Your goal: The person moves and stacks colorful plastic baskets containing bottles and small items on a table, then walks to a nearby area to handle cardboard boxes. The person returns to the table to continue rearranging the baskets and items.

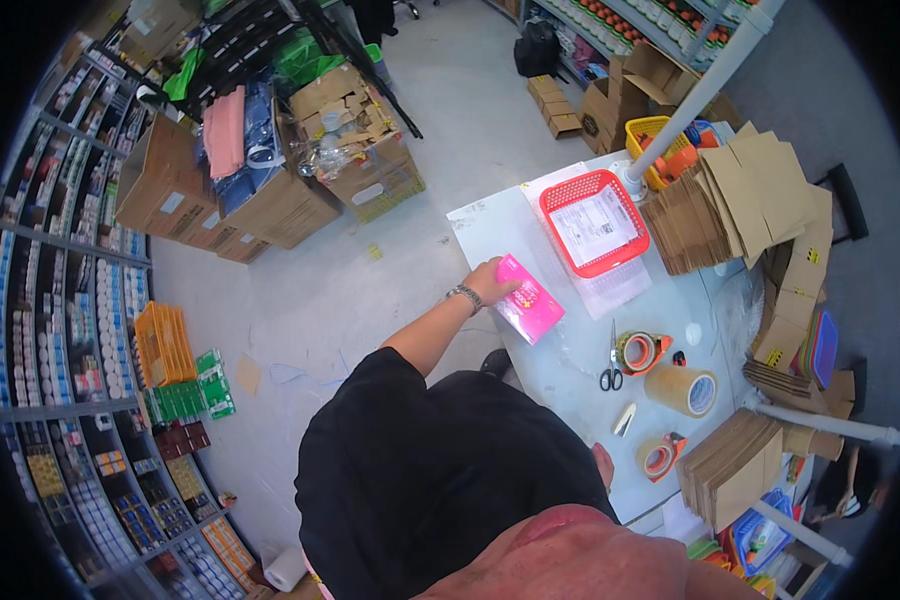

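Note:
My left hand (488,282) is closed on the left end of a bright pink box (531,304) at the table's left edge. Only a small part of my right hand (603,467) shows beside my body at the near table edge; its fingers are mostly hidden. Beyond the pink box, a red plastic basket (579,262) holds a white printed sheet (595,228). Black scissors (612,374) lie right of the box, beside an orange tape dispenser (644,352). A wide roll of clear tape (681,390), a white cutter (624,419) and a second tape dispenser (660,457) lie nearer my right hand.
Stacks of flat cardboard (690,222) and folded boxes (732,470) line the table's right side. A white pole (705,88) rises at the back. Large open cartons (275,200) stand on the floor to the left, with stocked shelves (80,400) and an orange crate (165,343) behind.

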Motion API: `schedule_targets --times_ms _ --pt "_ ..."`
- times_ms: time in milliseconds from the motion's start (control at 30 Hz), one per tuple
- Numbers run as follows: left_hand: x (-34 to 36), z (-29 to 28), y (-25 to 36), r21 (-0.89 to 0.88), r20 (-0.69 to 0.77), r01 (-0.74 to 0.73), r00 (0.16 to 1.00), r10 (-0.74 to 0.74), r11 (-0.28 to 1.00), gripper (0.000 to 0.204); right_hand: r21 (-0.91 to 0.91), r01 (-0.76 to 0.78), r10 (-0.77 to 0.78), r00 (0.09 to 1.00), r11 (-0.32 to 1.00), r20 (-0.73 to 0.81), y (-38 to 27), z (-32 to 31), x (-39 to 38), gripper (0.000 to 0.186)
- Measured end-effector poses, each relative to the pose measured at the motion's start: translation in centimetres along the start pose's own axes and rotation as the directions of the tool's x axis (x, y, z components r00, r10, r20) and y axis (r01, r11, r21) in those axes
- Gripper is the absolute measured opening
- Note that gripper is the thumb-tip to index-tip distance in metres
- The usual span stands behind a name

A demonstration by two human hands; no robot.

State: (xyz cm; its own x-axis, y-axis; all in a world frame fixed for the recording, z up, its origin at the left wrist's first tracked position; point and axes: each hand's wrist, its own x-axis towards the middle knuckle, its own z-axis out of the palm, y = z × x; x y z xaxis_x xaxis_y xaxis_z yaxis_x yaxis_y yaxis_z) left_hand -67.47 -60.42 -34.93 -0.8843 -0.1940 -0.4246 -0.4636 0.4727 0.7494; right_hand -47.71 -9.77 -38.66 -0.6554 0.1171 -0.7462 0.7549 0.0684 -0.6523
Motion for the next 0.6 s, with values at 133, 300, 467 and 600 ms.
schedule_targets --times_ms 133,300,467,600 --pt "-1.3 2.2 0.6 0.043 0.053 -0.081 0.995 0.079 0.996 0.074 -0.05 0.012 -0.008 0.996 0.999 0.092 -1.4 1.4 -0.1 0.048" --pt "-3.0 8.6 1.3 0.033 0.178 -0.099 0.98 0.091 0.995 0.073 -0.016 -0.015 0.017 0.99 1.0 0.139 -2.3 1.6 -1.7 0.047" --pt "-6.4 14.9 1.6 -0.136 0.236 -0.208 0.943 0.235 0.969 0.075 -0.041 -0.01 0.018 0.979 0.999 0.202 -2.3 1.4 -2.4 0.048" --pt "-8.7 16.2 0.0 -0.223 0.221 -0.091 0.965 0.141 0.971 0.079 -0.144 0.058 -0.02 0.967 0.988 0.256 -1.8 1.9 -2.2 0.047"
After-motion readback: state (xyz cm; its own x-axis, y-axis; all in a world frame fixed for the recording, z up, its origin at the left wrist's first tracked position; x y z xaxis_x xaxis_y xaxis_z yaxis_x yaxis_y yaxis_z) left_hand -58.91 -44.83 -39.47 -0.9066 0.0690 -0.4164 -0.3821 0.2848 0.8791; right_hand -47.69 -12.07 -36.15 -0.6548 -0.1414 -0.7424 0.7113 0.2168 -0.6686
